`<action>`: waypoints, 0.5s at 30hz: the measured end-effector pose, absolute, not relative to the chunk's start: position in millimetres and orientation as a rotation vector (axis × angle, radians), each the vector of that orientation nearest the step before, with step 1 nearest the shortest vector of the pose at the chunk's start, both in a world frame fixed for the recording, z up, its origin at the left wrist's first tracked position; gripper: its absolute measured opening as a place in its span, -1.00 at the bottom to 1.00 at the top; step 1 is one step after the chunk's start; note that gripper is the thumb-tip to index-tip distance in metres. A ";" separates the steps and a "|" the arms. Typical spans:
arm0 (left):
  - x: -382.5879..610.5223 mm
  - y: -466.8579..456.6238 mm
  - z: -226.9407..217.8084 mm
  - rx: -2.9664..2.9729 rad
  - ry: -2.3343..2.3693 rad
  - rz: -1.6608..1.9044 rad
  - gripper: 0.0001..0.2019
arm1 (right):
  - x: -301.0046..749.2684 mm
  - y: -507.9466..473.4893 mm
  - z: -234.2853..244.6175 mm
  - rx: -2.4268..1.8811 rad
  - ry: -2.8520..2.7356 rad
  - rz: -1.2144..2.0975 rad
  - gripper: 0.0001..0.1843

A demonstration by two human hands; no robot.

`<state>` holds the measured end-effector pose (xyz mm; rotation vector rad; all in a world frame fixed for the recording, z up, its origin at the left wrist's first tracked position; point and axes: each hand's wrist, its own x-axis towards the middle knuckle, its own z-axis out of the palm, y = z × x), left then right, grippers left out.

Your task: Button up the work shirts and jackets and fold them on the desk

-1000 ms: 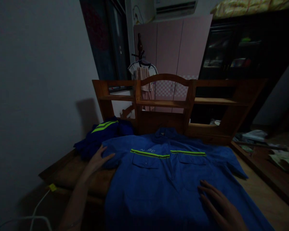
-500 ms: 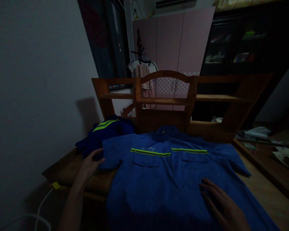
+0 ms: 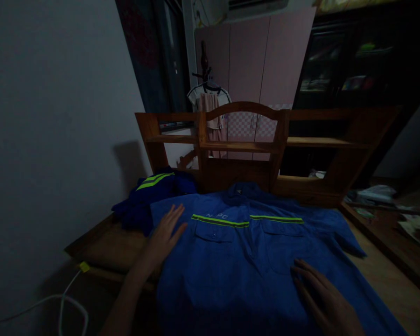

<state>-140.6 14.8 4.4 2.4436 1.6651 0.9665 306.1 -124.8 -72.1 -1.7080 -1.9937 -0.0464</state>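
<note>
A blue short-sleeved work shirt (image 3: 224, 270) lies spread out front side up, its collar toward the wooden headboard. Yellow-green reflective strips cross its chest above two flap pockets, and pale lettering shows over the left strip. My left hand (image 3: 168, 228) is over the sleeve on the left, fingers stretched and apart, holding nothing. On the lower right of the shirt front rests my right hand (image 3: 322, 291), its fingers extended and lying loosely on the cloth. Beyond my left hand sits a crumpled darker blue garment (image 3: 136, 205) with reflective strips.
A wooden headboard with shelves (image 3: 238, 148) stands behind the shirt. To the left is a pale wall (image 3: 56, 116), with a white cable (image 3: 68, 296) below. Clothes hang on a rack (image 3: 210, 98) before a pink wardrobe (image 3: 247, 60). Assorted items lie at the right.
My left hand has moved right from the sleeve's outer edge onto the sleeve, its fingers now straighter. The right hand and the shirt stay nearly the same.
</note>
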 end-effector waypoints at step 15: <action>-146.7 -41.7 -43.7 2.360 1.766 0.820 -0.53 | 304.5 -128.5 -67.8 -1.666 -1.926 0.097 -0.52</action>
